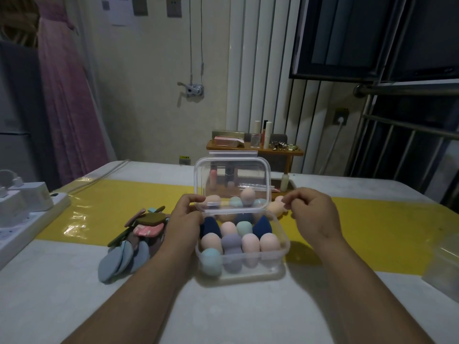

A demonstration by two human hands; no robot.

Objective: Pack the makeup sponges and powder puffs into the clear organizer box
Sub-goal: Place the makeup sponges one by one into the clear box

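**Fig. Head view.** The clear organizer box [242,266] is sitting at the centre of the table [74,306], btwn the two forearms, straddling the near edge of the yellow strip [119,194]. Its lid [232,180] is standing nearly upright over the box's far side.

Makeup sponges [249,244] are filling the box in close rows, on end & touching. Teal, peach, lilac & pink ones are standing at the near side; navy, pale pink & mint behind. More are showing through the lid.

The left hand [185,219] is gripping the lid's lower-left corner, w/ thumb on the near face & fingers curled round the edge. The right hand [314,216] is hovering just right of the lid, fingers curled narrow, tips close together. Cannot tell whether they are pinching anything or touching the lid. A peach sponge [275,207] is lying outside the box, btwn the lid's right edge & those fingertips.

Powder puffs [139,234] are lying in a loose overlapping pile just left of the box, beside the left wrist: blue-grey ones nearest, olive & pink farther.

A power strip [24,219] w/ white chargers is sitting at the table's left edge. A 2nd clear container [444,266], blurred, is sitting at the right edge. A wooden shelf [253,148] carrying cosmetics is standing beyond the table, by the wall.
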